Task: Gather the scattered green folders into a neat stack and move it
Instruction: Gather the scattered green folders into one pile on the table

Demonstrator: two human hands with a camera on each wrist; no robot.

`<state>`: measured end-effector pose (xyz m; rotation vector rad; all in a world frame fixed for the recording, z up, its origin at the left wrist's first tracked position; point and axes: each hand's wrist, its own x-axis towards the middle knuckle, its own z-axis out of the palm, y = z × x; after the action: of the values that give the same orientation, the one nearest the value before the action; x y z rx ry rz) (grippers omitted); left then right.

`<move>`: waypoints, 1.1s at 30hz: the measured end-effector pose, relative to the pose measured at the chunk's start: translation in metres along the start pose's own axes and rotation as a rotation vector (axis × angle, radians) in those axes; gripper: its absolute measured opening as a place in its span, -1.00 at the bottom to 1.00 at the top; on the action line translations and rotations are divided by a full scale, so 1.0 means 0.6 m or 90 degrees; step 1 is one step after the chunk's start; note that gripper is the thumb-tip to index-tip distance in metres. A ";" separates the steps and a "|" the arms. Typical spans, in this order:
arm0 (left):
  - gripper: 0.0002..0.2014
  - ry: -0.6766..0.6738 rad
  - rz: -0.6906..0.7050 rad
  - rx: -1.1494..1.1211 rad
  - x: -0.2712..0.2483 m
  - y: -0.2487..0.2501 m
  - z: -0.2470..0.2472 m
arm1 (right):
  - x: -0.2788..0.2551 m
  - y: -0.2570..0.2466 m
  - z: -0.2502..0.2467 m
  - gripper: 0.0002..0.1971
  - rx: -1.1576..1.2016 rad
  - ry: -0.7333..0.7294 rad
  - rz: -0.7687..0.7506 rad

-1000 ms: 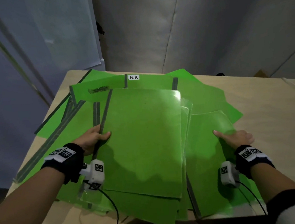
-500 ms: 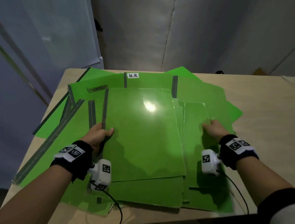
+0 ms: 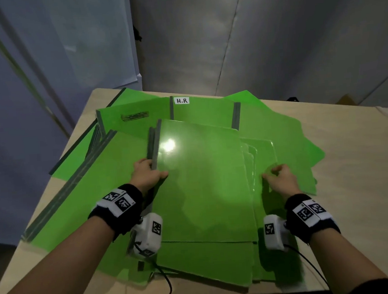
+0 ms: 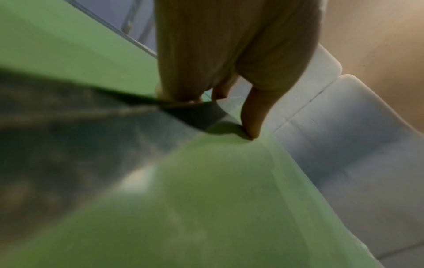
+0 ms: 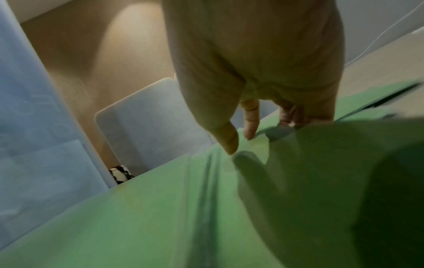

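Note:
Several green folders with grey spines lie fanned over a beige table [image 3: 365, 179]. The top folder [image 3: 202, 181] sits in the middle of the pile, glossy under a light glare. My left hand [image 3: 152, 171] grips its grey spine at the left edge. In the left wrist view the thumb of my left hand [image 4: 224, 108] presses on the green cover [image 4: 206, 208] and the fingers curl under the spine. My right hand [image 3: 275, 175] holds the right edges of the folders just beneath. In the right wrist view my right hand [image 5: 257, 130] has its thumb on a folder [image 5: 160, 217] and its fingers over the edge.
A folder with a white "H.R" label [image 3: 182, 100] lies at the back. More folders [image 3: 75, 179] fan out to the table's left edge, and others [image 3: 299, 143] stick out on the right. Bare tabletop lies at the right. Wrist-camera cables [image 3: 169, 288] hang at the near edge.
My right hand has moved left, from lying flat on a right-hand folder to holding the folder edges, and that folder has slid in toward the middle pile. My left hand has moved slightly forward along the spine.

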<state>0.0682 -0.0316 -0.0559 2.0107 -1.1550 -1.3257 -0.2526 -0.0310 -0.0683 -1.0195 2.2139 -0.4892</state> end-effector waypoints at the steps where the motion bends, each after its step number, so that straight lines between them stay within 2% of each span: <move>1: -0.44 -0.027 -0.003 -0.034 -0.005 0.008 0.011 | -0.002 -0.007 0.007 -0.58 0.040 -0.011 -0.005; 4: -0.43 -0.081 -0.009 -0.079 -0.017 0.016 0.047 | -0.017 -0.028 0.017 -0.54 0.180 -0.069 0.006; 8: -0.42 -0.151 -0.019 -0.129 -0.025 0.014 0.058 | -0.015 -0.021 0.005 -0.21 0.247 -0.071 0.040; 13: -0.52 -0.157 0.037 -0.131 -0.025 0.002 0.034 | -0.023 -0.009 0.008 -0.33 0.276 -0.085 0.091; 15: -0.49 -0.113 0.066 -0.118 -0.019 -0.001 0.017 | -0.024 -0.016 0.012 -0.26 0.275 -0.089 0.087; 17: -0.47 -0.021 0.079 -0.092 -0.004 -0.006 -0.012 | -0.024 -0.021 0.010 -0.19 0.287 -0.095 0.080; 19: -0.44 0.079 0.061 0.026 0.012 -0.021 -0.048 | -0.021 -0.019 0.011 -0.20 0.299 -0.099 0.075; 20: -0.37 0.119 0.031 0.129 0.018 -0.032 -0.063 | -0.021 -0.015 0.009 -0.20 0.307 -0.107 0.077; 22: -0.10 0.174 -0.045 0.304 0.022 -0.056 -0.095 | -0.028 -0.012 0.008 -0.13 0.308 -0.142 0.083; 24: 0.18 0.193 -0.122 0.371 0.022 -0.075 -0.123 | -0.035 -0.012 0.008 -0.04 0.313 -0.167 0.081; 26: 0.29 0.214 -0.179 0.361 0.031 -0.084 -0.146 | -0.040 -0.012 0.006 0.02 0.339 -0.168 0.071; 30: 0.16 0.268 -0.161 0.259 0.066 -0.092 -0.170 | -0.046 -0.017 0.006 -0.13 0.375 -0.152 0.073; 33: -0.23 0.301 -0.112 0.190 0.058 -0.086 -0.174 | -0.050 -0.019 0.003 -0.08 0.394 -0.160 0.066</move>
<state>0.1888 -0.0401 -0.0680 2.5096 -1.0099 -0.7089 -0.2306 -0.0151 -0.0510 -0.5924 1.7131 -0.8759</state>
